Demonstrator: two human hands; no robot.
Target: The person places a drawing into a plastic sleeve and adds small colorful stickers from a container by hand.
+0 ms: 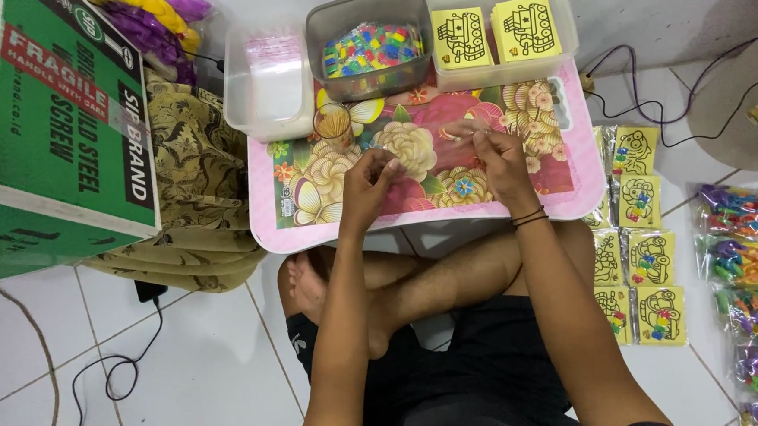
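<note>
1. I see the person seated cross-legged on white tile, both hands raised over a small pink table with a flower-print top.
2. Left hand: fingers bent inward, tips pinched together near the table's middle. Something thin and clear seems caught there, but I cannot tell what it is.
3. Right hand: fingers curled, thumb and forefinger pinched on a small pale item at about the same height. It is too small to name. Dark bands circle that wrist.
4. The two pinches sit near each other, a gap between them, above the printed flowers.
5. Behind the hands, along the table's far edge: a clear tub with transparent sleeves, a grey tub of small multicoloured pieces, a clear tub with yellow picture cards.
6. On the floor to the person's right: packed yellow cards in rows, then bags of coloured pieces.
7. To the left: a green cardboard box on patterned cloth.
</note>
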